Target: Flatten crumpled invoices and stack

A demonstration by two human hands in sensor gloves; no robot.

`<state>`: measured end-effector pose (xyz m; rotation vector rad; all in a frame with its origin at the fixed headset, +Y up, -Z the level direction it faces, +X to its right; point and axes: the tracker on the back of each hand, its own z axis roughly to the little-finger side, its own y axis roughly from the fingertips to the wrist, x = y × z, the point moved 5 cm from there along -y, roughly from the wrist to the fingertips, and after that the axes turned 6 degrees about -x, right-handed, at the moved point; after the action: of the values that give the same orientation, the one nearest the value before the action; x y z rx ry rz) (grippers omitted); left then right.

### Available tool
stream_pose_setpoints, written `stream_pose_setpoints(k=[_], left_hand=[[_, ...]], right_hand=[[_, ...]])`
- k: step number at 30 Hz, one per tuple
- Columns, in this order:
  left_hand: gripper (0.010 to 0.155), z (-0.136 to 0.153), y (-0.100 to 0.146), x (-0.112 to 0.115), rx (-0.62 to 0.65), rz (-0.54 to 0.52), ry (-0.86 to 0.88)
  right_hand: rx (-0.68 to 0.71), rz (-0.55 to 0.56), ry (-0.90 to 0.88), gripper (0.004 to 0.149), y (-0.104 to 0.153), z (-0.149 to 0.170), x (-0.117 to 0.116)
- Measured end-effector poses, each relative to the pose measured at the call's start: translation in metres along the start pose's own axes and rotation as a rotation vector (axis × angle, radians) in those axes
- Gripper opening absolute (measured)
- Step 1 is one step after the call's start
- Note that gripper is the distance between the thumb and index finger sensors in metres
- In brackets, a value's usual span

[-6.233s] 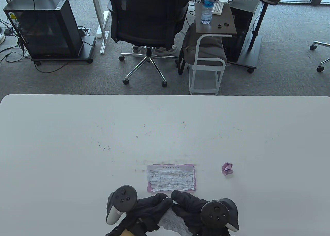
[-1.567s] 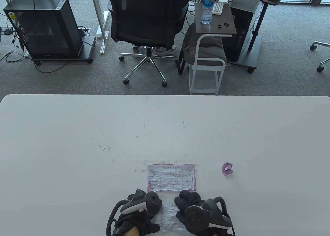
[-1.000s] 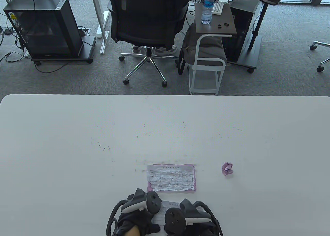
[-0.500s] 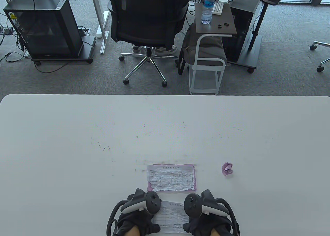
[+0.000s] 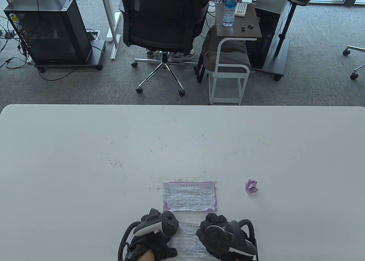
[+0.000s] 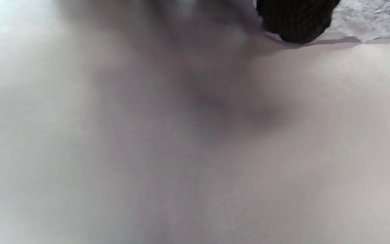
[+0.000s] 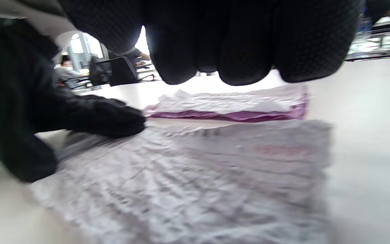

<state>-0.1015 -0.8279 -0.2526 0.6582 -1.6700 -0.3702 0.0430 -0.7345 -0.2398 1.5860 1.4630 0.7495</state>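
Pressing down on the white invoice (image 5: 186,239) near the table's (image 5: 85,158) front edge, the left hand (image 5: 152,238) holds one side with flat fingers, while the right hand (image 5: 216,232), fingers straight, has slid back across it since half a second ago. The flattened stack (image 5: 189,197) lies just beyond; the crumpled ball (image 5: 251,186) sits apart rightward, with bare tabletop beyond.

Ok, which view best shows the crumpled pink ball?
The table view: the crumpled pink ball lies whole on the table, right of the flattened stack. Neither wrist view shows it.
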Motion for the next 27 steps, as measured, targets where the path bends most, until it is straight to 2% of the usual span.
stream_pose_setpoints(k=[4, 6, 8, 10, 12, 16, 27], left_hand=[[0.084, 0.0, 0.0, 0.0, 0.002, 0.0, -0.001], [0.084, 0.0, 0.0, 0.0, 0.002, -0.002, 0.002], [0.085, -0.001, 0.0, 0.0, 0.001, 0.0, 0.001], [0.086, -0.001, 0.0, 0.0, 0.0, 0.003, 0.003], [0.086, -0.001, 0.0, 0.0, 0.001, 0.003, 0.002], [0.086, -0.001, 0.0, 0.0, 0.0, 0.002, 0.001], [0.086, -0.001, 0.0, 0.001, -0.004, -0.004, 0.006]], right_hand=[[0.14, -0.133, 0.077, 0.04, -0.002, -0.029, -0.034], [0.127, -0.232, 0.093, 0.045, -0.003, -0.029, -0.048], [0.041, -0.353, 0.091, 0.054, -0.003, -0.02, -0.061], [-0.025, -0.332, 0.106, 0.055, -0.006, -0.013, -0.059], [-0.129, -0.383, 0.159, 0.056, -0.006, -0.003, -0.062], [-0.243, -0.383, 0.17, 0.056, -0.007, 0.01, -0.058], [-0.436, -0.419, 0.269, 0.05, -0.001, 0.037, -0.053]])
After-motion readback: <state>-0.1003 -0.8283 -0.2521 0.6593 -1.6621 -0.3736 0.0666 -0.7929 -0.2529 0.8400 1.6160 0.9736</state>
